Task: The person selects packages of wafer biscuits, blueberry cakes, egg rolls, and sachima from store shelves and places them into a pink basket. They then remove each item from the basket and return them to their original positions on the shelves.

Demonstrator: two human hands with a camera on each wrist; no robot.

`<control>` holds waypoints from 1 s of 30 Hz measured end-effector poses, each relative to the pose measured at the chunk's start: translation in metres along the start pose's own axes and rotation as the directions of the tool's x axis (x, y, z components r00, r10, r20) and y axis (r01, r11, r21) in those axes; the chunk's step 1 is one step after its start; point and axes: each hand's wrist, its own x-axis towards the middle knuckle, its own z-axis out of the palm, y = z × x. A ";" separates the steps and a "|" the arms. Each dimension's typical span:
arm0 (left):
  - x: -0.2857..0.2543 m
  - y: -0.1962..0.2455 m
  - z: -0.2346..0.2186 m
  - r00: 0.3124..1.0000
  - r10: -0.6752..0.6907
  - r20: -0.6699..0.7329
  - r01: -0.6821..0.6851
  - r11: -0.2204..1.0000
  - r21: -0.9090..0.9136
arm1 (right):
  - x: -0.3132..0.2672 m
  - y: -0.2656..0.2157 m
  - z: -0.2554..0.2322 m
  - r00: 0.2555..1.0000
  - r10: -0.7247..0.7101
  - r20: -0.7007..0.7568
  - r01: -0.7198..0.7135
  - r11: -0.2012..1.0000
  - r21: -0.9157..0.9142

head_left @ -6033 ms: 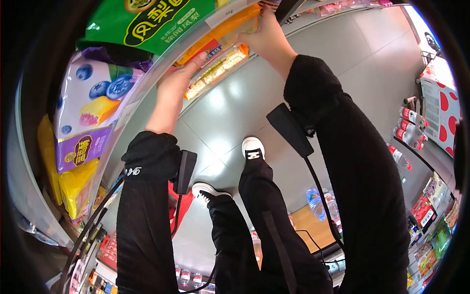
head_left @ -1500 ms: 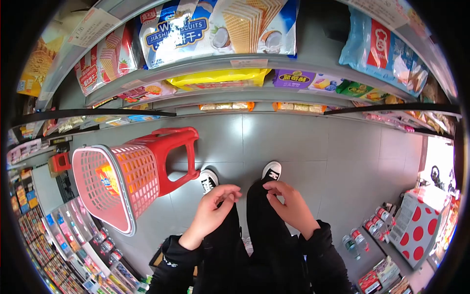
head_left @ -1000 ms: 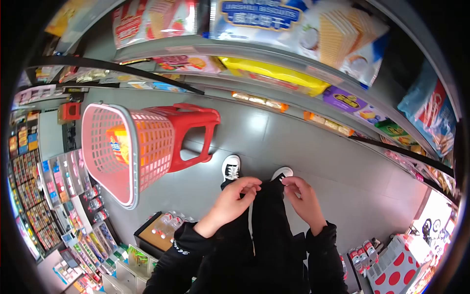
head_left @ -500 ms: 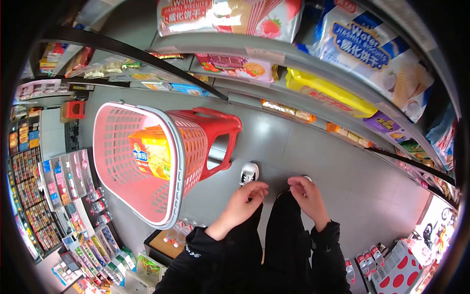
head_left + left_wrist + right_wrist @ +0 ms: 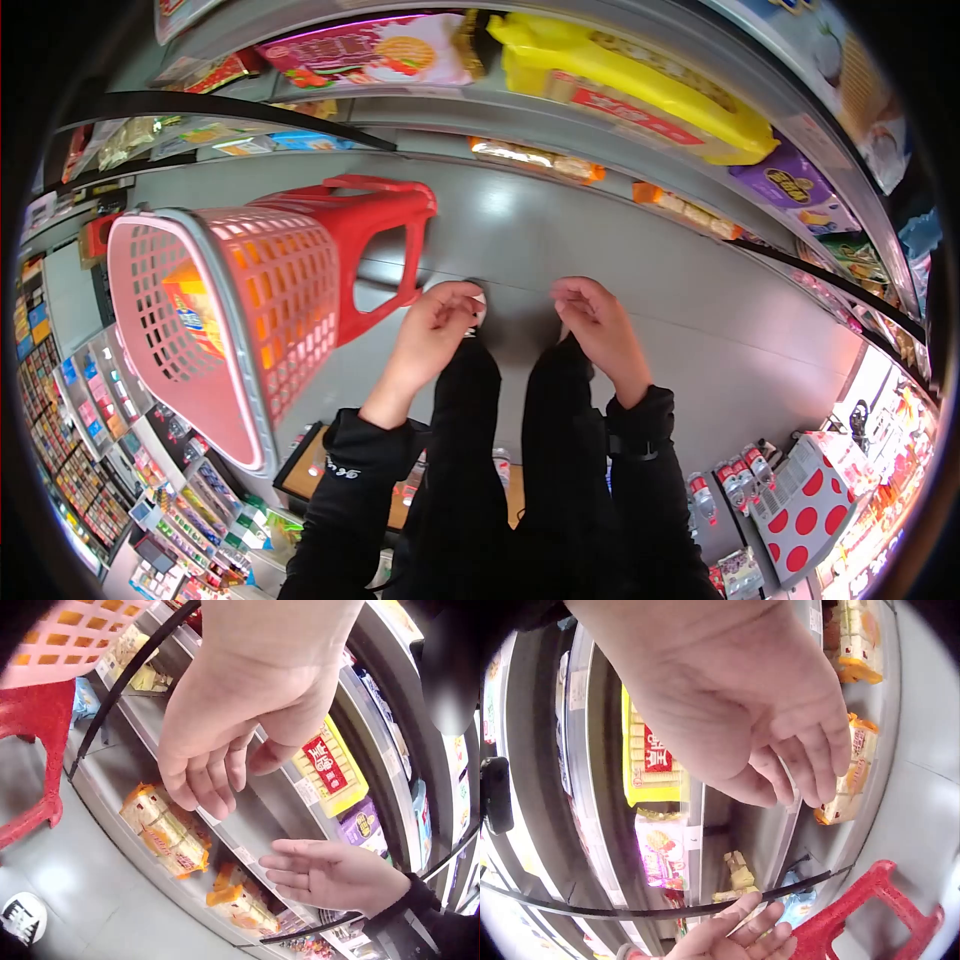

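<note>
My left hand (image 5: 432,328) is held out over the floor in front of my legs, fingers loosely bent and holding nothing. Beside it, a gap apart, my right hand (image 5: 602,330) hangs likewise relaxed with nothing in it. Both palms turn towards each other. To the left stands a pink plastic basket (image 5: 195,405) with a grey handle, on a red stool (image 5: 350,300). Inside it lies an orange and yellow snack pack (image 5: 190,312). In the left wrist view, the left hand (image 5: 240,712) overlaps the shelves, with the right hand (image 5: 337,877) below.
Ahead run curved shelves holding a yellow pack (image 5: 640,90), a purple pack (image 5: 785,183) and a pink biscuit pack (image 5: 375,50). Orange-ended packs (image 5: 535,158) line the bottom shelf. Behind at right are bottles (image 5: 745,475) and a red-dotted box (image 5: 805,510).
Six seconds ago both hands were at orange packs on a low shelf. Since then they have drawn back, empty. In the last half second they rose in view, and the basket shifted left in view.
</note>
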 end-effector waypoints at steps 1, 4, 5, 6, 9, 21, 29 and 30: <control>0.001 0.000 0.009 1.000 -0.007 -0.010 0.007 1.000 0.004 | -0.003 0.002 -0.010 1.000 0.000 0.000 0.000 1.000 -0.013; 0.004 0.001 0.041 0.999 -0.004 -0.042 0.004 1.000 -0.003 | -0.011 0.009 -0.041 1.000 0.027 0.001 -0.027 1.000 0.015; 0.006 0.001 0.053 0.999 -0.007 -0.048 0.006 1.000 -0.019 | -0.015 0.014 -0.053 1.000 0.027 0.014 -0.027 0.999 0.024; 0.007 0.000 0.065 0.999 -0.016 -0.044 0.016 1.000 -0.009 | -0.019 0.015 -0.066 0.999 0.028 0.022 -0.029 0.999 0.033; 0.012 -0.009 0.101 1.000 -0.010 -0.019 0.009 0.998 -0.062 | -0.030 0.020 -0.100 1.000 0.027 0.006 -0.027 0.998 -0.049; 0.011 -0.053 0.118 0.972 -0.160 0.169 0.131 0.977 0.171 | -0.050 0.092 -0.145 0.984 0.179 0.008 -0.175 0.968 -0.180; 0.037 -0.054 0.096 0.977 -0.180 0.113 0.154 0.965 0.212 | -0.065 0.112 -0.160 0.978 0.183 -0.095 -0.193 0.976 -0.103; 0.042 -0.055 0.093 0.967 -0.231 0.106 0.198 0.947 0.252 | -0.067 0.113 -0.163 0.976 0.197 -0.094 -0.204 0.977 -0.068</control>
